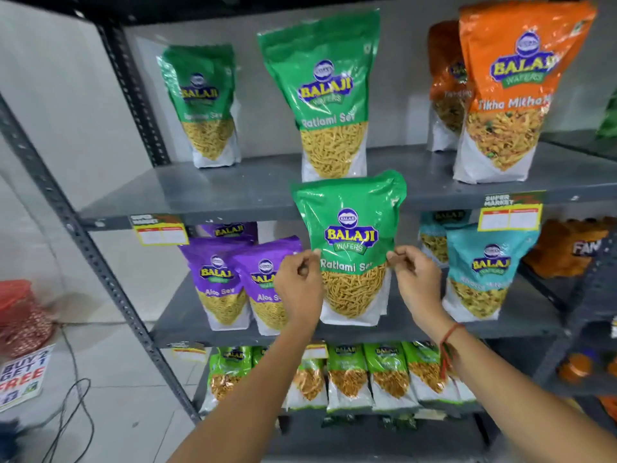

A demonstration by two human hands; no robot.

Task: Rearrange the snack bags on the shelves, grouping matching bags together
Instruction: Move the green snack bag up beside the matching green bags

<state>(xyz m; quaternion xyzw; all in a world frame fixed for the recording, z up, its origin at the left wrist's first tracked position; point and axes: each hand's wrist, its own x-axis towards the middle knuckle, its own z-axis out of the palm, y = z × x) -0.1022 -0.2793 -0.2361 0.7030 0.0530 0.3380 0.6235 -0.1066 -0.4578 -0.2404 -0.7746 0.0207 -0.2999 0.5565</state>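
Observation:
A green Ratlami Sev bag [350, 225] is pinched at both sides, my left hand [298, 285] on its left edge and my right hand [417, 282] on its right edge. The bag is upright in front of the middle shelf [187, 322], its top overlapping the upper shelf's front edge. Two matching green Ratlami Sev bags [329, 95] [203, 105] stand on the upper shelf [233, 188]. Orange Tikha Mitha bags [510, 91] stand at the upper right. Purple Aloo Sev bags [220, 279] sit on the middle shelf's left, teal bags [484, 272] on its right.
Light-green bags [387, 372] line the lower shelf. The rack's grey slotted upright [83, 242] runs diagonally at left. A red basket [20, 315], a "Buy 2 Get 1 Free" sign [23, 375] and black cables [73, 409] lie on the floor at left. Orange items [567, 248] fill a neighbouring rack at right.

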